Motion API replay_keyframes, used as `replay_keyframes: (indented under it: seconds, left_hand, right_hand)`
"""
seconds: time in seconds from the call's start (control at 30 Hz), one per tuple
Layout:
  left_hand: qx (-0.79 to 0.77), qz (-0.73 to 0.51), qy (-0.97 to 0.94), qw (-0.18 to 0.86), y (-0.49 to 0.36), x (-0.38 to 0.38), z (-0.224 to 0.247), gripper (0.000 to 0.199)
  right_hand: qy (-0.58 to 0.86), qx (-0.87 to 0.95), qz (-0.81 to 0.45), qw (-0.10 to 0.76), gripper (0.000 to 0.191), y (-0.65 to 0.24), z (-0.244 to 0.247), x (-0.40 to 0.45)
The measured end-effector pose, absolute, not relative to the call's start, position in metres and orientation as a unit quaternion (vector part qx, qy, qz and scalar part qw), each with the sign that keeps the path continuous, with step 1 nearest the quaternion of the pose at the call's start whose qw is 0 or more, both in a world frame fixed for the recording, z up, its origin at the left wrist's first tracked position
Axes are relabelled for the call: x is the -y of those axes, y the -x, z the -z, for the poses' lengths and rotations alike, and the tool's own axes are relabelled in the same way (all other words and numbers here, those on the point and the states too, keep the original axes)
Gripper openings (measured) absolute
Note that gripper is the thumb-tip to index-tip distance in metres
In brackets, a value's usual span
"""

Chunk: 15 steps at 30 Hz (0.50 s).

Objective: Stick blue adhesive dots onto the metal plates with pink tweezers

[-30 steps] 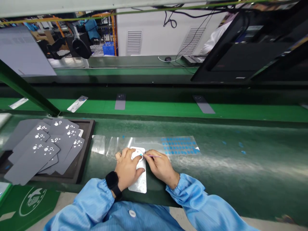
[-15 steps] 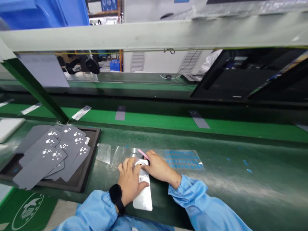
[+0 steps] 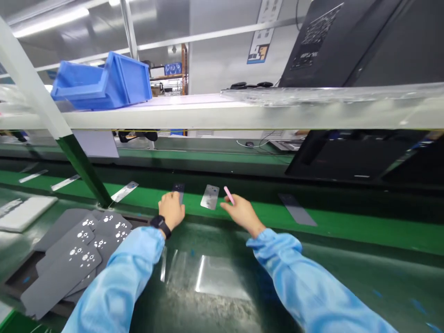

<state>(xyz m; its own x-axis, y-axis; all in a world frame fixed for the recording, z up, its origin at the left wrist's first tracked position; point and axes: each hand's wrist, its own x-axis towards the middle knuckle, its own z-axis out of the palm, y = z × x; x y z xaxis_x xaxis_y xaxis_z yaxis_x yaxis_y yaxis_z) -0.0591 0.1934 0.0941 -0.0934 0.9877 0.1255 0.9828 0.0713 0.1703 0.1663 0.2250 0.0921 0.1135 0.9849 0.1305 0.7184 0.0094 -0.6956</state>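
The left hand [image 3: 171, 210] and right hand [image 3: 243, 213] are apart over the green belt [image 3: 274, 217]. The right pinches a pink stick [image 3: 229, 195]; the left's grip is unclear. A silver panel [image 3: 210, 197] lies between them, at 12 o'clock.

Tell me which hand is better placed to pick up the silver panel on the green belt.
Probably your left hand. It looks empty, while your right hand appears to hold a pink stick at its fingertips. The silver panel lies between them, roughly as near to either, so the free hand seems the better choice.
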Motion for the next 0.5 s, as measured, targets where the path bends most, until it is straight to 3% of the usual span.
replay_keyframes:
  seconds: [0.17, 0.33, 0.5]
  left_hand:
    - [-0.756, -0.010, -0.650, 0.075, 0.063, -0.261, -0.072, 0.034]
    - [-0.732, 0.046, -0.674, 0.084, 0.076, -0.273, -0.058, 0.033]
    - [-0.726, 0.061, -0.682, 0.063, 0.091, -0.275, -0.061, 0.033]
  right_hand:
    - [0.665, 0.586, -0.287, 0.363, 0.019, -0.218, -0.059, -0.154]
    - [0.644, 0.398, -0.443, 0.480, 0.029, -0.265, -0.055, -0.101]
    - [0.652, 0.389, -0.420, 0.498, 0.037, -0.270, -0.050, -0.086]
